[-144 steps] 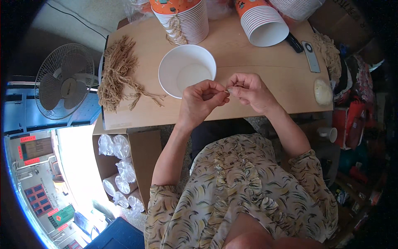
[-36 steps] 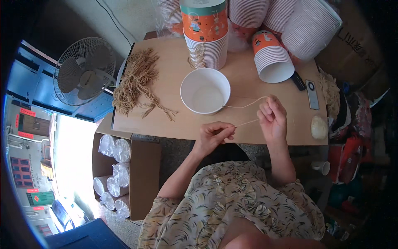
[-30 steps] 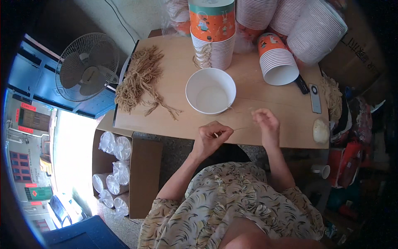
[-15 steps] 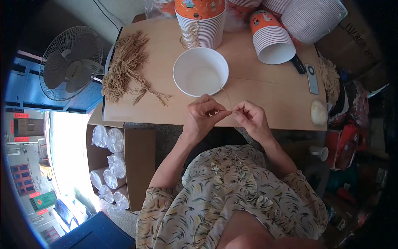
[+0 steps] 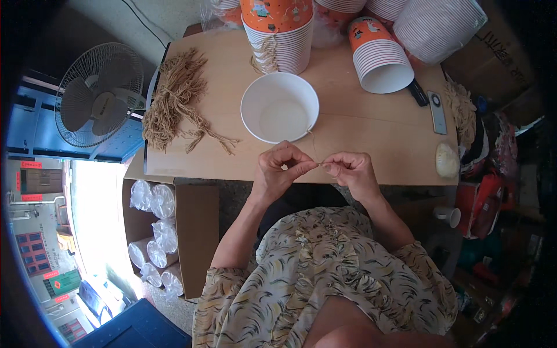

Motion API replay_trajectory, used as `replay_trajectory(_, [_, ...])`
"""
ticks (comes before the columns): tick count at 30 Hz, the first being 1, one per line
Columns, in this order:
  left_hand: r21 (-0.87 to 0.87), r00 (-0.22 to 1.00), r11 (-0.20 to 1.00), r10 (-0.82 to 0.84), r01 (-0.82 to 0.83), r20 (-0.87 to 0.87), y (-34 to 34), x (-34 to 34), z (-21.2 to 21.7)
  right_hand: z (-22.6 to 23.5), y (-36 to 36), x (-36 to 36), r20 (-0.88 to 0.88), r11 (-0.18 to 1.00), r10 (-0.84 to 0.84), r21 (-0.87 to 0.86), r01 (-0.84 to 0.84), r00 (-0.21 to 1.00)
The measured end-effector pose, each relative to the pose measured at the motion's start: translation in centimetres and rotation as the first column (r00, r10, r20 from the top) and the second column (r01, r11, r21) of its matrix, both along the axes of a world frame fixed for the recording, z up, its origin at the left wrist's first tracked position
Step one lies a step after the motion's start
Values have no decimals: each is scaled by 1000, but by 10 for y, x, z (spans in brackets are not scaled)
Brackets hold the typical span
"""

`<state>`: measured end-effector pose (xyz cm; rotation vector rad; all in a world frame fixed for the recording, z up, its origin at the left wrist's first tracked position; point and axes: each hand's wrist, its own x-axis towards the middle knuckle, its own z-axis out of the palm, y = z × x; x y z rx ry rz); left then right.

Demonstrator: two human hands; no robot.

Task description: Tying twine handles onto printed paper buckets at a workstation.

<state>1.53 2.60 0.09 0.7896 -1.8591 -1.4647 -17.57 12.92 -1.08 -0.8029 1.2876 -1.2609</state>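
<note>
A white paper bucket (image 5: 255, 110) stands on the table in front of me, its open mouth toward me. From its near right rim a thin tan string (image 5: 313, 141) runs down to my fingers. My left hand (image 5: 279, 171) pinches the string between thumb and index finger, just off the table's near edge. Facing it, almost touching fingertip to fingertip, my right hand (image 5: 355, 176) pinches the string too. The fingers partly hide the short piece between them.
Tan strings (image 5: 174, 110) lie heaped at the table's left. Behind the bucket rises a stack of orange-and-white buckets (image 5: 281, 49); more buckets (image 5: 383, 64) lie at the right. A phone (image 5: 437, 113) and a pale round lump (image 5: 447, 160) sit near the right edge. A fan (image 5: 101, 95) stands left.
My left fingers have shifted from stretching across toward the right hand to a tip-to-tip pinch. The right hand has turned slightly. The whole view has shifted a little.
</note>
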Motion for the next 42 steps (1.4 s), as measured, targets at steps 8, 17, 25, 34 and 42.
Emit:
replay_trajectory(8, [-663, 963, 747, 140, 49, 229, -20, 18, 18, 17, -8, -30, 86, 990, -141, 10, 141, 986])
replay_trajectory(17, [-737, 841, 674, 373, 45, 392, -21, 16, 14, 138, -98, -56, -492, 816, -363, -578, 15, 792])
replay_trajectory(25, [-639, 885, 747, 157, 183, 438, -51, 41, 47, 111, -121, -22, -498, 874, 68, -387, -292, 864])
replay_trajectory(34, [-727, 902, 652, 153, 215, 404, -59, 49, 14, 75, -119, 2, -486, 855, 254, -290, -429, 836])
replay_trajectory(42, [-676, 913, 733, 224, 74, 342, -28, 57, -10, 33, -101, 6, -585, 870, 303, -153, -469, 752])
